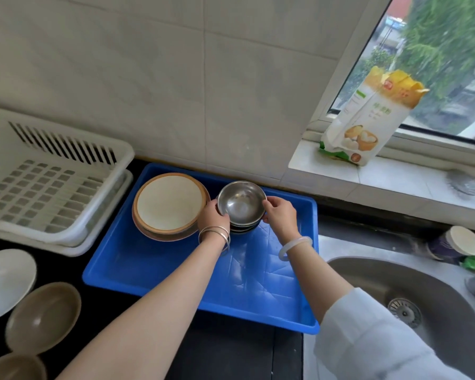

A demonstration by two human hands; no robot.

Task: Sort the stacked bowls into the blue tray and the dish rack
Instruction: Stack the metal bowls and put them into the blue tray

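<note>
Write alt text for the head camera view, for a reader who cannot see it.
Both hands, left hand and right hand, grip a steel bowl topping a small stack inside a blue tray, beside stacked tan plates. An empty white dish rack sits left, a sink right.

Over on the windowsill (368,176), a flour bag (368,116) leaning against the window (436,64). Down right, steel sink (368,275) with its drain strainer (405,312); beside its rim, a lidded jar (455,244) lying over. Tiled wall (148,78) behind, dark worktop (231,352) below.
</note>
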